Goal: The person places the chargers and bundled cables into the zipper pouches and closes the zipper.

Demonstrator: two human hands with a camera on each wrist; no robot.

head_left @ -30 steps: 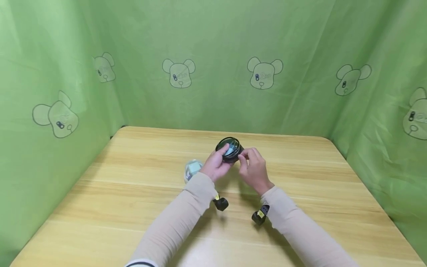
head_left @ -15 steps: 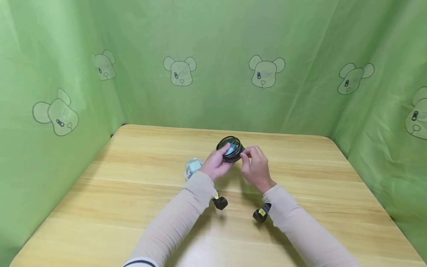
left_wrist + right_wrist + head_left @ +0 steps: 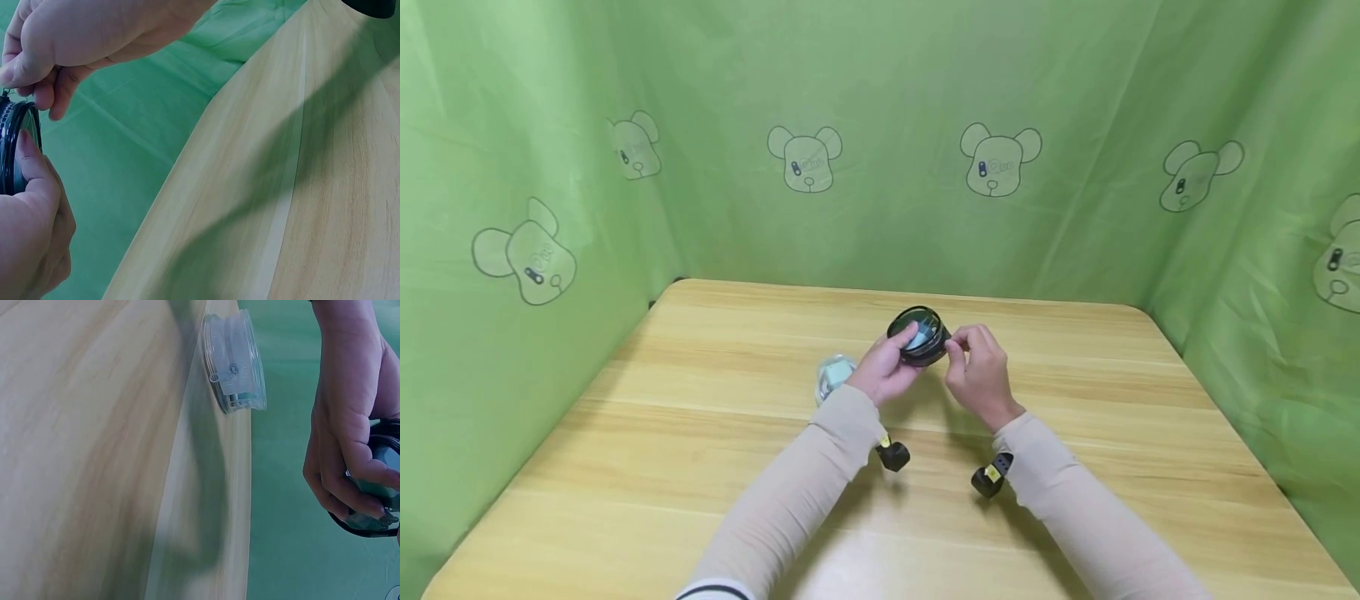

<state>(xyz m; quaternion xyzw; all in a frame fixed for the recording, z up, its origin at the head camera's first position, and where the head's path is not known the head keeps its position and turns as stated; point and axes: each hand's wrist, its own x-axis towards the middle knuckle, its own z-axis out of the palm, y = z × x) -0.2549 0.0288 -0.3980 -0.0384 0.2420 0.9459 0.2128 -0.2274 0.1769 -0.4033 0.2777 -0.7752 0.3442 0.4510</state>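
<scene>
Over the table, my left hand (image 3: 886,372) grips a small round black-rimmed zip case (image 3: 934,348) with a see-through face, thumb lying across that face. Something light blue shows inside it. My right hand (image 3: 981,375) pinches at the case's right side. In the left wrist view, zipper teeth run round the side of the zip case (image 3: 7,144), and the fingertips of the right hand (image 3: 106,37) are at its upper end, on a small zipper pull. Seen from the right wrist, curled fingers of the left hand (image 3: 350,437) wrap the case from below.
A clear round case (image 3: 833,375) with a pale blue item inside stands on the wooden table (image 3: 700,467), just left of my left wrist. The right wrist view shows that clear case (image 3: 234,362) near the table edge. Green curtains (image 3: 880,225) with bear heads surround the table.
My right hand has shifted slightly right, its fingertips still at the side of the zip case. The left hand keeps its grip nearly in place.
</scene>
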